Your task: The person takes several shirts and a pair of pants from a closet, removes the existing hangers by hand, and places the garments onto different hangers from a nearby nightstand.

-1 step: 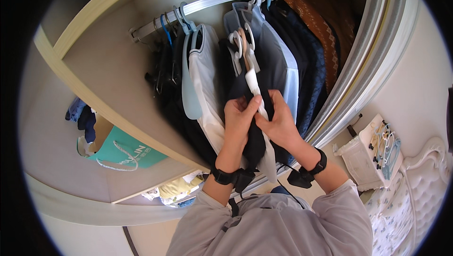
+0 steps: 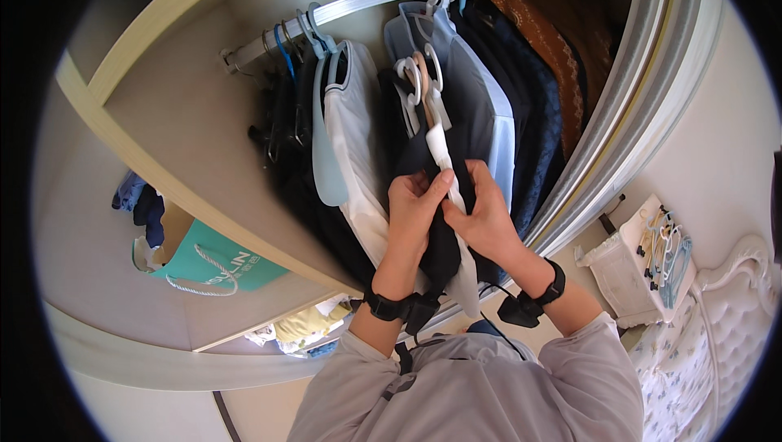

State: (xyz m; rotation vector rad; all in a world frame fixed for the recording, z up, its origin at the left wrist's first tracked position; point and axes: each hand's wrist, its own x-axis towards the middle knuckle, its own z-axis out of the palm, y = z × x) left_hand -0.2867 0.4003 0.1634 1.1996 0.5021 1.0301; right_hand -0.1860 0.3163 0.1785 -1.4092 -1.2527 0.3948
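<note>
My left hand [image 2: 414,207] and my right hand [image 2: 487,212] are close together in front of the open wardrobe. Both have fingers closed on the edge of a white garment [image 2: 438,147], thumbs on top; some fingers are hidden behind cloth. It hangs with dark garments in a bunch whose hanger hooks [image 2: 417,75], white and wood-coloured, sit below the rail and off it. Left of the bunch hangs a white top [image 2: 352,128] with a dark-trimmed neck, beside a pale blue hanger [image 2: 330,169]. A light blue shirt [image 2: 481,92] hangs on the right.
A metal rail [image 2: 366,4] crosses the wardrobe, with black hangers at its left end and dark clothes at its right. A teal paper bag [image 2: 224,256] stands in the left compartment. Loose hangers [image 2: 666,255] lie on a white cabinet by the bed.
My hands and the bunched garments have shifted very slightly down and to the right. The grip looks the same.
</note>
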